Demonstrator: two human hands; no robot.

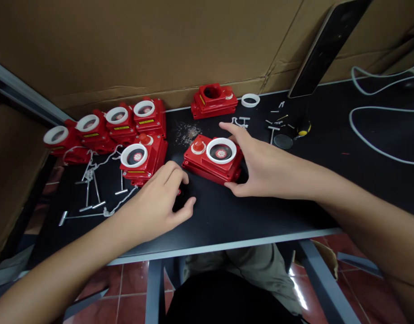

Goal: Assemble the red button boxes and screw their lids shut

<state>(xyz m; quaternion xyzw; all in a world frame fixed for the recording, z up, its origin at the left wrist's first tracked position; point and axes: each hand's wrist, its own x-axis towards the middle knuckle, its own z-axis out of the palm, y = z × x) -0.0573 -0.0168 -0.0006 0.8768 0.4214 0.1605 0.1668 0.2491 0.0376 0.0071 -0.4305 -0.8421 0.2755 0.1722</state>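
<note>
A red break-glass alarm box (211, 159) lies on the black table, with an orange-red knob on the left and a white ring around its round window. My right hand (250, 164) spans the right end of this box, thumb in front and fingers behind. To its left, my left hand (162, 198) curls low over the table around a dark object with a bit of red (179, 193), mostly hidden by the fingers. Just beyond the left hand sits another red alarm box (144, 157) with a white ring, a small T-shaped metal hammer (121, 186) beside it.
Several ringed red boxes (117, 121) line the back left, near corded hammers (88, 191). An unringed red box (215, 101), a loose white ring (250, 100), a glass disc (283, 141), and a yellow-and-black tool (304, 129) lie behind. White cable (365, 139) crosses the right.
</note>
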